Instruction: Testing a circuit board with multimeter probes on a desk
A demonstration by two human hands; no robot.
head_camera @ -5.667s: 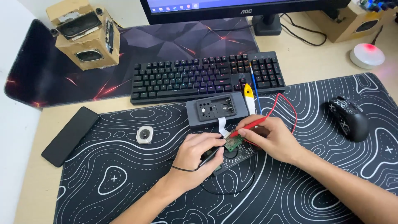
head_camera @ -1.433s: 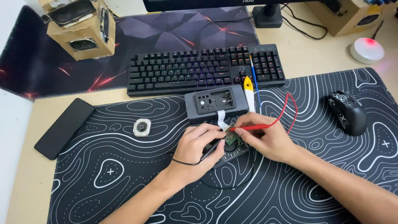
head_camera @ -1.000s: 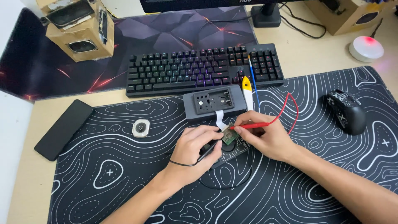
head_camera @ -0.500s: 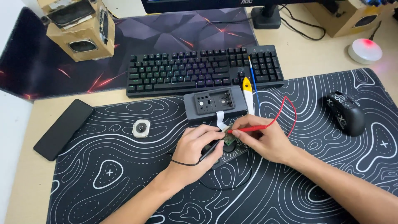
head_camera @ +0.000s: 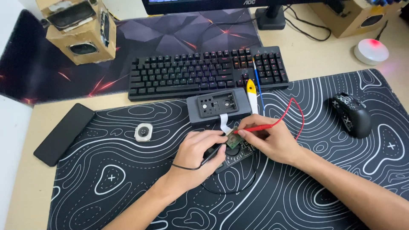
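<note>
the right hand (head_camera: 272,142) is closed in a pencil-like pinch around a red probe (head_camera: 255,127), whose long axis runs nearly level across the view, tip pointing to the person's left and slightly toward them, its red lead (head_camera: 296,115) looping up and back from the rear end. the tip meets a small green circuit board (head_camera: 233,140) lying just in front of a grey device case (head_camera: 218,105), joined to it by a pale ribbon strip (head_camera: 224,122). the left hand (head_camera: 199,155) is curled shut on a black probe (head_camera: 211,154), which slants from lower left up toward the board, its thin black lead (head_camera: 221,187) trailing in a loop on the patterned mat (head_camera: 128,191). under the board sits a dark flat piece, too hidden to tell apart. a yellow-tipped white tool (head_camera: 252,96) lies beside the case, long axis running away from the person. on the tabletop (head_camera: 25,187) around are a keyboard (head_camera: 204,70), a black mouse (head_camera: 351,115) to the right, a phone (head_camera: 64,133) to the left, and a small round white gadget (head_camera: 143,132).
</note>
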